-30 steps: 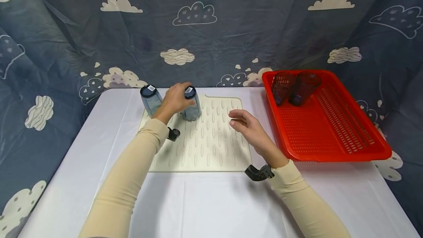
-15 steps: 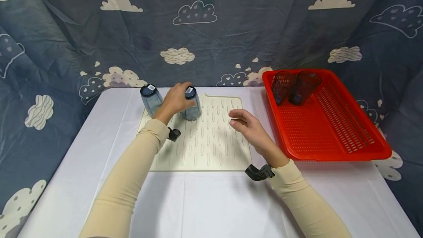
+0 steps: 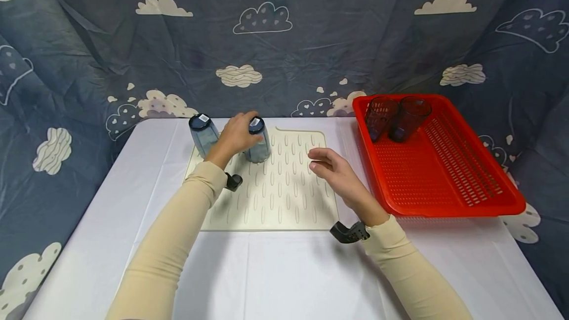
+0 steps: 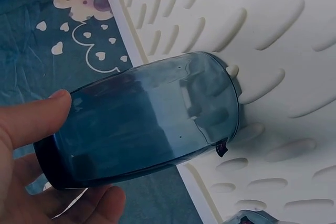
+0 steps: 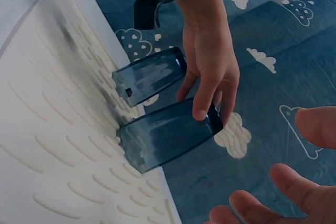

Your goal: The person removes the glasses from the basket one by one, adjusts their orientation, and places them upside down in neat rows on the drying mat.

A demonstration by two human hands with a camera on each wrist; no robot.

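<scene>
A clear blue drinking glass point(image 3: 259, 150) stands upside down on the cream ribbed mat point(image 3: 280, 206). My left hand point(image 3: 235, 137) grips it near its base, thumb on one side and fingers round the other; in the left wrist view the rim of this glass point(image 4: 157, 119) meets the mat. Just left of it, a second blue glass point(image 3: 203, 136) is also upturned at the mat's back left corner, partly behind my hand. My right hand point(image 3: 334, 172) hovers over the mat's right side, fingers loosely bent and holding nothing; the right wrist view shows its spread fingertips point(image 5: 286, 182).
At the right is a red plastic basket point(image 3: 382, 196) with slotted floor. Two dark-looking glasses point(image 3: 409, 118) lean together at its back left corner. The table has a white cloth point(image 3: 284, 275), and a dark cloud-print curtain point(image 3: 329, 48) hangs behind it.
</scene>
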